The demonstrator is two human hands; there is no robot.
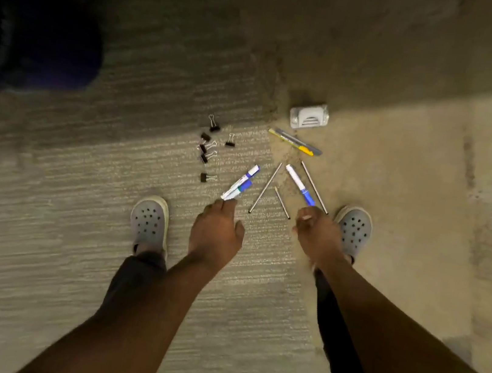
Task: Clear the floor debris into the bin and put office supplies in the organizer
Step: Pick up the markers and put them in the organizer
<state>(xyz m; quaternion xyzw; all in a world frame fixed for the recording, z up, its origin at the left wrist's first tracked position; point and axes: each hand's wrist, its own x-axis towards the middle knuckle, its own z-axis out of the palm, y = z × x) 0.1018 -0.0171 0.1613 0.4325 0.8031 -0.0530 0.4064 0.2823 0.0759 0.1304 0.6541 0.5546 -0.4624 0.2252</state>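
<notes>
Office supplies lie scattered on the carpet [109, 197] between my feet. My left hand [215, 233] reaches down, its fingertips touching the near end of two white markers [240, 184], one blue-capped, one green. My right hand [316, 232] pinches the blue cap end of another white marker [298, 183]. Three thin metal rods [265, 187] lie between and beside the markers. Several black binder clips [208, 149] lie to the left. A yellow and grey utility knife [297, 143] and a white stapler-like device [309, 119] lie farther out.
My grey clogs stand at the left [150, 223] and right [354, 231] of the supplies. A dark round object [37, 37], perhaps a bin, sits at the far left in shadow. The carpet changes from grey to tan on the right.
</notes>
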